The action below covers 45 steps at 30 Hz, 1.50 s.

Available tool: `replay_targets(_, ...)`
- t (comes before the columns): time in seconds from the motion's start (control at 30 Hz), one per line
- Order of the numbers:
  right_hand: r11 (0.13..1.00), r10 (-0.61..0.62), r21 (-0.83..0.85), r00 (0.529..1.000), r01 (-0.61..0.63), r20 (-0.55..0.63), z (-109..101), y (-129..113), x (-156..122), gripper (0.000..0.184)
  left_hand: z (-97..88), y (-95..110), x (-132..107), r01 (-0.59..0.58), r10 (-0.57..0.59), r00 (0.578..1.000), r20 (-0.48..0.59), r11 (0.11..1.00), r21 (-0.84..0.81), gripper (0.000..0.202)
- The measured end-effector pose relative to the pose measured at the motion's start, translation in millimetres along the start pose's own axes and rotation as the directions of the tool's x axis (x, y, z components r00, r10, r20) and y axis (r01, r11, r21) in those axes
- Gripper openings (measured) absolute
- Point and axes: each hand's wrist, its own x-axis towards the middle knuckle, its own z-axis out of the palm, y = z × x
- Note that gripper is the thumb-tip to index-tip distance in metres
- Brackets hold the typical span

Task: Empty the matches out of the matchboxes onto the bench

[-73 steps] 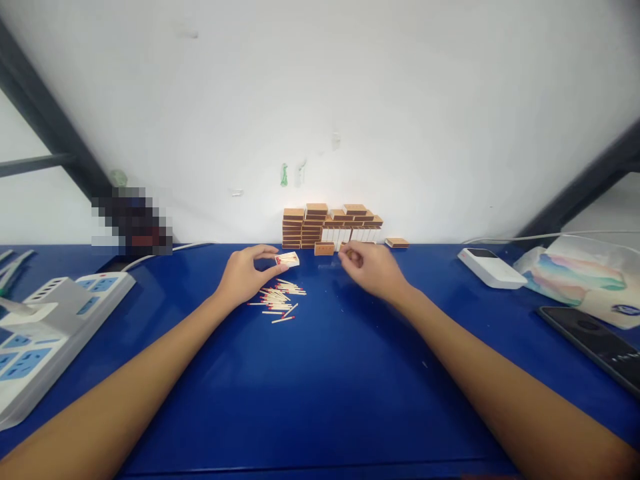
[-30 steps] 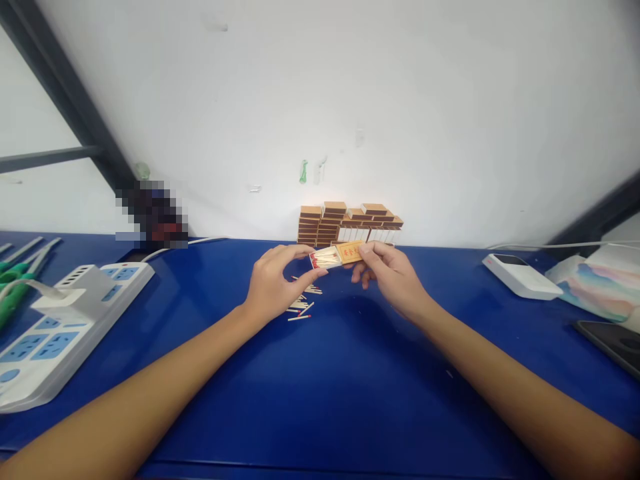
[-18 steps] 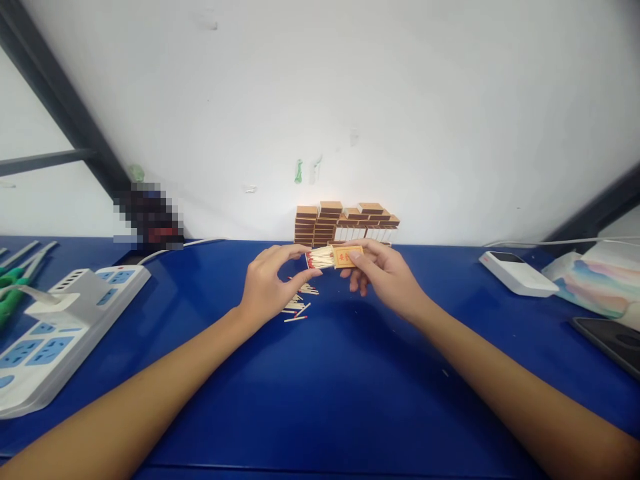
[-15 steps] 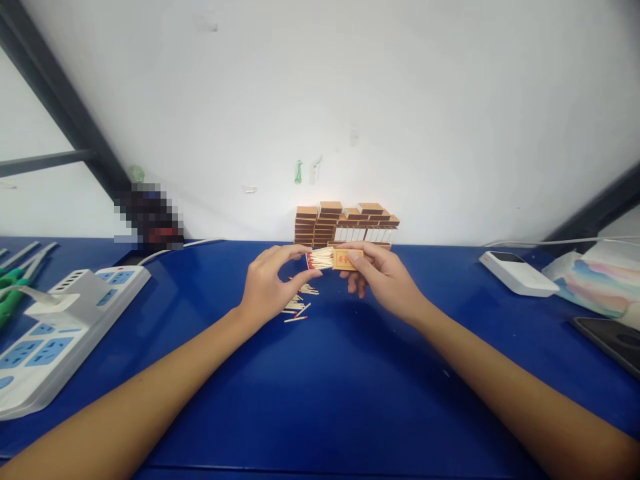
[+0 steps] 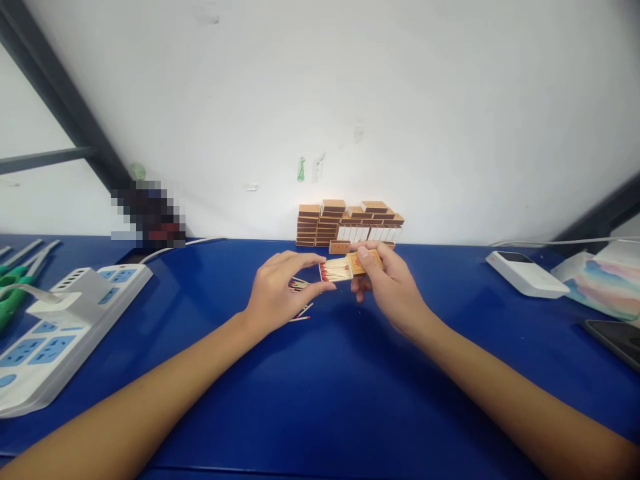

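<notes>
Between my hands, above the blue table, is a matchbox [image 5: 356, 263] with its tray [image 5: 335, 270] slid partly out to the left. Red-headed matches fill the tray. My right hand [image 5: 390, 280] grips the printed sleeve, thumb on top and fingers beneath. At the tray's left end, my left hand [image 5: 283, 287] holds it between thumb and fingers. Below my left hand lies a small pile of loose matches [image 5: 300, 285] on the table, partly hidden by that hand.
Stacked matchboxes [image 5: 320, 227] stand against the white wall behind my hands. On the left lie a power strip [image 5: 55, 350] with a plugged-in charger [image 5: 67, 293] and green-handled scissors [image 5: 15, 287]. A white device [image 5: 525, 273], a tissue pack [image 5: 600, 283] and a dark phone [image 5: 615, 340] lie right.
Both hands and the matchbox have shifted slightly right and down in view. The box is now tilted, its right end higher. A matchbox on the table behind shows more.
</notes>
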Motion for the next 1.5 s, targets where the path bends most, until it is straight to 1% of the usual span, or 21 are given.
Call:
replay_targets(0.07, 1.0, 0.001, 0.012, 1.0, -0.001, -0.01, 1, 1, 0, 0.053, 0.6, 1, -1, -0.016, 0.016, 1.0, 0.013, 1.0, 0.003, 0.038)
replay_targets(0.2, 1.0, -0.012, -0.018, 0.999, 0.013, 0.038, -1, 2, 1, 0.051, 2.4, 0, -2, 0.021, -0.021, 1.0, 0.003, 1.0, -0.021, 0.038)
replay_targets(0.4, 0.997, -0.02, -0.074, 0.997, 0.026, 0.076, -5, -3, 0, 0.047, 2.2, -1, -2, 0.034, -0.034, 0.999, -0.005, 0.999, -0.036, 0.039)
replay_targets(0.47, 0.996, -0.023, -0.085, 0.995, 0.031, 0.093, -4, -5, -2, 0.047, 1.7, 0, -1, 0.057, -0.058, 0.998, -0.019, 0.998, -0.04, 0.039)
replay_targets(0.57, 0.999, 0.009, -0.036, 0.989, -0.004, 0.151, -1, -6, -4, 0.049, 1.2, 1, -1, 0.112, -0.115, 0.993, -0.042, 0.992, -0.064, 0.039)
replay_targets(0.63, 0.999, 0.047, 0.007, 0.976, -0.05, 0.215, 0, -8, -5, 0.05, 1.4, 2, 0, 0.157, -0.159, 0.987, -0.009, 0.979, -0.131, 0.041)
replay_targets(0.73, 0.992, 0.102, 0.038, 0.945, -0.119, 0.311, 2, -8, -7, 0.048, 1.9, 6, 0, 0.223, -0.204, 0.974, 0.095, 0.94, -0.259, 0.044)
replay_targets(0.77, 0.989, 0.117, 0.049, 0.936, -0.141, 0.333, 2, -8, -8, 0.047, 1.8, 7, 1, 0.239, -0.214, 0.97, 0.114, 0.928, -0.286, 0.045)
replay_targets(0.87, 0.974, 0.146, 0.107, 0.911, -0.201, 0.385, 6, -7, -15, 0.047, -0.1, 9, 2, 0.27, -0.244, 0.962, 0.12, 0.903, -0.333, 0.055)
replay_targets(0.93, 0.965, 0.161, 0.119, 0.883, -0.235, 0.44, 9, -7, -19, 0.049, -1.9, 9, 3, 0.294, -0.259, 0.955, 0.142, 0.886, -0.359, 0.064)
replay_targets(1.0, 0.961, 0.181, 0.097, 0.853, -0.26, 0.49, 11, -8, -23, 0.052, -3.3, 10, 3, 0.3, -0.251, 0.952, 0.173, 0.876, -0.378, 0.072)
replay_targets(1.03, 0.96, 0.193, 0.08, 0.843, -0.268, 0.503, 11, -9, -24, 0.055, -3.6, 11, 3, 0.288, -0.233, 0.955, 0.186, 0.879, -0.38, 0.072)
replay_targets(1.1, 0.964, 0.212, 0.039, 0.847, -0.264, 0.488, 11, -11, -25, 0.061, -3.5, 14, 1, 0.231, -0.165, 0.965, 0.206, 0.904, -0.359, 0.066)
replay_targets(1.17, 0.975, 0.209, -0.024, 0.875, -0.221, 0.437, 9, -9, -24, 0.067, -2.9, 17, -1, 0.163, -0.098, 0.971, 0.22, 0.939, -0.304, 0.052)
replay_targets(1.2, 0.982, 0.186, -0.066, 0.893, -0.175, 0.41, 8, -7, -22, 0.068, -2.5, 17, -3, 0.14, -0.083, 0.974, 0.211, 0.952, -0.273, 0.044)
replay_targets(1.27, 0.983, 0.096, -0.183, 0.926, -0.03, 0.366, 4, -2, -18, 0.067, -2.2, 15, -6, 0.163, -0.133, 0.979, 0.157, 0.967, -0.195, 0.032)
replay_targets(1.3, 0.964, 0.03, -0.257, 0.939, 0.063, 0.344, 2, 2, -15, 0.065, -2.4, 11, -6, 0.193, -0.17, 0.974, 0.15, 0.969, -0.156, 0.031)
replay_targets(1.33, 0.926, -0.032, -0.347, 0.945, 0.151, 0.326, 1, 4, -12, 0.063, -3.0, 7, -7, 0.225, -0.205, 0.967, 0.153, 0.966, -0.126, 0.034)
replay_targets(1.37, 0.872, -0.071, -0.44, 0.944, 0.216, 0.322, -1, 6, -9, 0.061, -4.2, 1, -6, 0.265, -0.247, 0.955, 0.161, 0.959, -0.102, 0.041)
replay_targets(1.4, 0.815, -0.085, -0.522, 0.942, 0.253, 0.324, -2, 7, -7, 0.058, -6.1, -5, -5, 0.303, -0.286, 0.941, 0.179, 0.95, -0.073, 0.045)
replay_targets(1.5, 0.666, -0.053, -0.68, 0.929, 0.306, 0.366, -3, 2, -3, 0.051, -16.7, -27, 4, 0.385, -0.377, 0.905, 0.198, 0.923, -0.001, 0.047)
